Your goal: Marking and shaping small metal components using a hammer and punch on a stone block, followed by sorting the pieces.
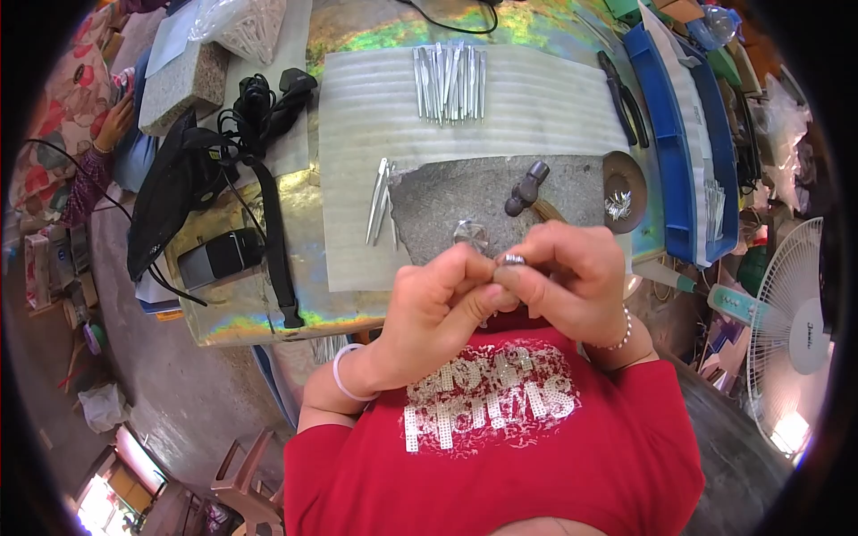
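My left hand [442, 304] and my right hand [572, 277] meet in front of my chest with fingertips pinched together. A small shiny metal piece [512, 259] shows between them; fingers cover most of it. Just beyond is a grey stone slab [438, 192], bearing a hammer [527, 189] with its wooden handle partly behind my right hand. A small round glassy or metallic thing [471, 234] sits at the slab's near edge. To the right, a brown round dish [617, 170] holds several small silver pieces [618, 205]. Slim tweezer-like metal pieces [378, 201] lie left of the slab.
A bundle of slim silver tweezer-like pieces [450, 82] lies on white foam sheeting [357, 116]. Pliers [623, 98] lie beside a blue tray [670, 152]. A black strapped bag [183, 196] and black device [221, 257] are left, a fan [795, 330] right. Another person's hand [114, 122] shows far left.
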Motion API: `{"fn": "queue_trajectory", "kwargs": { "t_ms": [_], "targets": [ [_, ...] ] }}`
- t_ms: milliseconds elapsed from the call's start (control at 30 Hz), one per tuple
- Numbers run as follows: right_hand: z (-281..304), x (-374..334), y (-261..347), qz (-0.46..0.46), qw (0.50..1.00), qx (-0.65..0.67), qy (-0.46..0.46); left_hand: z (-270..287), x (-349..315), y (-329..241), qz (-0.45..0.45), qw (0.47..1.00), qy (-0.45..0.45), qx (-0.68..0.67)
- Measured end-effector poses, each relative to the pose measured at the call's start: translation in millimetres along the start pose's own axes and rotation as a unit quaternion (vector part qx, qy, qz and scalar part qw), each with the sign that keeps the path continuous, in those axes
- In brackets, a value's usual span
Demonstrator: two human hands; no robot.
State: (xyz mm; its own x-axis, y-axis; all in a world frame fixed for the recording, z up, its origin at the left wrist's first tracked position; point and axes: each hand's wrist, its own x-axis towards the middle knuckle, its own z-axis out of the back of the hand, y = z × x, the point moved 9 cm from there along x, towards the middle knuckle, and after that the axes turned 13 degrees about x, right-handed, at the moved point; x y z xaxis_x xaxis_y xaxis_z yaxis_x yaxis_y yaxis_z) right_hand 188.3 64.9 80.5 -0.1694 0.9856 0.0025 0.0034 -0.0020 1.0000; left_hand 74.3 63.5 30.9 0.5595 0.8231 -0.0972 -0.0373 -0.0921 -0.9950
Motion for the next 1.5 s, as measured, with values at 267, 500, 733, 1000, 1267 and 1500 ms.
{"fn": "queue_trajectory", "kwargs": {
  "t_ms": [267,500,733,1000,1267,1500],
  "targets": [
    [7,13,-50,-0.171,0.948,0.258,-0.07,-2,12,6,0.105,0.986,0.11,-0.067],
    [3,8,-72,-0.216,0.912,0.337,-0.092,-3,21,16,0.193,0.969,0.144,-0.059],
    [8,-5,-74,-0.186,0.908,0.35,-0.136,-10,25,7,0.193,0.966,0.17,-0.036],
    [19,-28,-74,-0.15,0.902,0.359,-0.185,-30,28,2,0.2,0.951,0.233,0.027],
    [30,-38,-80,-0.175,0.872,0.417,-0.189,-51,29,12,0.235,0.94,0.233,-0.078],
    [31,-40,-80,-0.181,0.855,0.451,-0.181,-61,27,13,0.241,0.929,0.233,-0.155]
  ]
}}
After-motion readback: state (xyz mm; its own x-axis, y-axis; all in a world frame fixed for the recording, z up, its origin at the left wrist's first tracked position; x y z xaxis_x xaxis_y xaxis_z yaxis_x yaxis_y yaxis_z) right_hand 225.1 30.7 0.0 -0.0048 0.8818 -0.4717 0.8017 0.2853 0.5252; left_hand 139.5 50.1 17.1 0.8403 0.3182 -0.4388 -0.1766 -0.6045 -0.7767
